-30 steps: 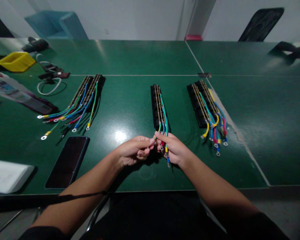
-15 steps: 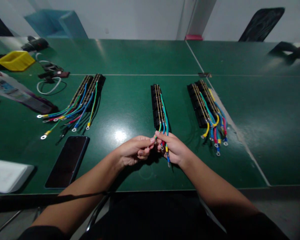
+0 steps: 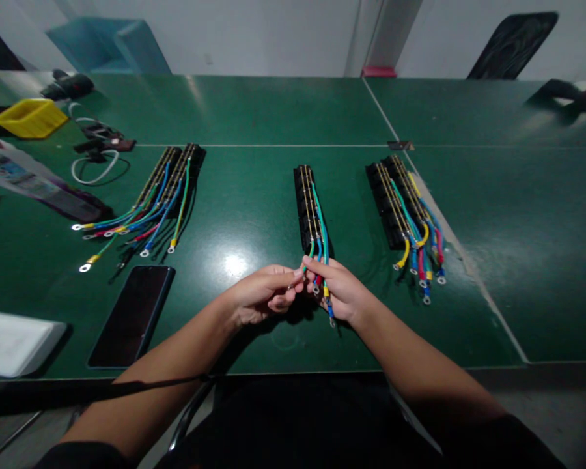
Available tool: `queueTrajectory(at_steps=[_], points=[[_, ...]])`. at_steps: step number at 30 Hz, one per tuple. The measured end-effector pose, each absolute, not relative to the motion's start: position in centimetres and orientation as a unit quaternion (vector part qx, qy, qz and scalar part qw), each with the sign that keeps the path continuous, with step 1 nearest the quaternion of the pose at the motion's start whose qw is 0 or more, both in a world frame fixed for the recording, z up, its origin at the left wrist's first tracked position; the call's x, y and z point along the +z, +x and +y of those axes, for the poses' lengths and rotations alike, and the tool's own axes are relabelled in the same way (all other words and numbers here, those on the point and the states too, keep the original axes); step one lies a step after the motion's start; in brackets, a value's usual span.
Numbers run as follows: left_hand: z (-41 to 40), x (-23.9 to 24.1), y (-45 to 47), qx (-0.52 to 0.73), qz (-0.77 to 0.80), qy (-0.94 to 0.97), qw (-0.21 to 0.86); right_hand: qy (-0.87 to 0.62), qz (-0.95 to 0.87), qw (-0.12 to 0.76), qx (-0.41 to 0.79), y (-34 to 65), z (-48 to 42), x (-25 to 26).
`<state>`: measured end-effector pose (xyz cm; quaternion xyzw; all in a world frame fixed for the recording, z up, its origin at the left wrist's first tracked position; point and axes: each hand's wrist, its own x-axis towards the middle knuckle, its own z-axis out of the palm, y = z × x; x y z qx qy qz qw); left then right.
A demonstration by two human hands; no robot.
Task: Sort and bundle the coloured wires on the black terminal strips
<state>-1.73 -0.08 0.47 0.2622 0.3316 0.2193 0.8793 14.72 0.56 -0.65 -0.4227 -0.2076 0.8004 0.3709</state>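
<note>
In the middle of the table lies a long black socket strip (image 3: pixel 305 202) with brass-coloured bars. Green and blue wires with ring terminals run from its near end. My left hand (image 3: pixel 266 293) pinches the end of the leftmost green wire (image 3: pixel 312 249), its terminal mostly covered by my fingers. My right hand (image 3: pixel 339 286) is closed on the same wire between thumb and fingers, close to my left fingertips. Other wires, with a blue-sleeved ring terminal (image 3: pixel 331 314) and a yellow-sleeved one, hang across my right fingers.
Two wired black strips (image 3: pixel 388 208) lie to the right, and two more (image 3: pixel 176 176) to the left. A phone (image 3: pixel 133 318), a white box (image 3: pixel 17 342), a plastic pack (image 3: pixel 34 176), a yellow bin (image 3: pixel 30 118) and a cable (image 3: pixel 97 168) occupy the left side.
The hanging blue-sleeved terminal has shifted slightly to the right. My hands keep nearly the same place and grip.
</note>
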Motion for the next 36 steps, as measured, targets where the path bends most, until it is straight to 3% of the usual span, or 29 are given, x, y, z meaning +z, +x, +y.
queueTrajectory(at_steps=[29, 36], points=[[-0.17, 0.55, -1.75, 0.224, 0.373, 0.306, 0.847, -0.412, -0.211, 0.373, 0.804, 14.61, 0.49, -0.43], [-0.15, 1.09, -2.15, 0.224, 0.444, 0.395, 0.772, -0.414, -0.215, 0.366, 0.805, 14.65, 0.46, -0.35]])
